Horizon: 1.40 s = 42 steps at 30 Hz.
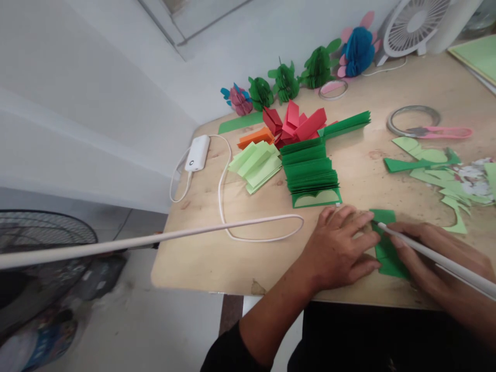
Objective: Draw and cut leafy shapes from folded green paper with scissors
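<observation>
A dark green paper piece (387, 257) lies flat near the table's front edge. My left hand (341, 248) rests on its left side, fingers spread and pressing down, with a bit of light green showing under them. From the right, my right hand (437, 253) holds a thin pen-like tool whose dark tip touches the paper near my left fingertips; a white cable crosses in front of this hand. Just beyond my left hand stands a row of folded dark green paper (310, 168), with a light green scalloped piece (318, 198) on its nearest sheet.
Red folded papers (296, 124), light green folded papers (256, 164) and a white power bank (197, 153) lie farther back. Paper figures (285, 81) line the wall beside a small fan (416, 23). Pink-handled scissors (445, 133) and paper scraps (445, 178) are at right. A white cable (155, 237) crosses the left.
</observation>
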{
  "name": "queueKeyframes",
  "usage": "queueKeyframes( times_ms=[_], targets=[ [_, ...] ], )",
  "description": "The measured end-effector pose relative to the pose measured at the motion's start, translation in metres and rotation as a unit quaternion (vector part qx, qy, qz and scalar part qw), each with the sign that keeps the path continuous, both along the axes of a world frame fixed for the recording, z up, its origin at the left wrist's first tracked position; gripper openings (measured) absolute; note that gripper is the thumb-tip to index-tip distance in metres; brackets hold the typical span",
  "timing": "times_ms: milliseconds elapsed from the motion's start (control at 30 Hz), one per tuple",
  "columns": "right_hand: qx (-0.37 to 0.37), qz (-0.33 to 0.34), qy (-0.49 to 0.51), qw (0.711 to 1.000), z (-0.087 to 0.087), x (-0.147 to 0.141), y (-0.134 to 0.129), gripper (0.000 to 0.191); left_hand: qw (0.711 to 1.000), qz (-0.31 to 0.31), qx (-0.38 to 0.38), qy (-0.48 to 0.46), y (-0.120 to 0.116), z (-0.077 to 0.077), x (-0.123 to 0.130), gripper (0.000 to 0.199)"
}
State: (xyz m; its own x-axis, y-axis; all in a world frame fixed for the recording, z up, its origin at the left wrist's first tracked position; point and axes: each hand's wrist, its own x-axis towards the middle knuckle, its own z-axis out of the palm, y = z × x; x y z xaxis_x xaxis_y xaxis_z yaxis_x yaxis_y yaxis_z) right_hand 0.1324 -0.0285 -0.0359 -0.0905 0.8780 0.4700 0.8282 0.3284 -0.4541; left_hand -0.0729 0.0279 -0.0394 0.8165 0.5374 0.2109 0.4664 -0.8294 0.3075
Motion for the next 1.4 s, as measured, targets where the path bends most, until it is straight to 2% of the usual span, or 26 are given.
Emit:
queueKeyframes(
  times_ms=[1400],
  targets=[
    [-0.023, -0.004, 0.008, 1.0, 0.011, 0.001, -0.011, 0.015, 1.0, -0.001, -0.008, -0.008, 0.0, -0.002, 0.0, 0.043]
  ],
)
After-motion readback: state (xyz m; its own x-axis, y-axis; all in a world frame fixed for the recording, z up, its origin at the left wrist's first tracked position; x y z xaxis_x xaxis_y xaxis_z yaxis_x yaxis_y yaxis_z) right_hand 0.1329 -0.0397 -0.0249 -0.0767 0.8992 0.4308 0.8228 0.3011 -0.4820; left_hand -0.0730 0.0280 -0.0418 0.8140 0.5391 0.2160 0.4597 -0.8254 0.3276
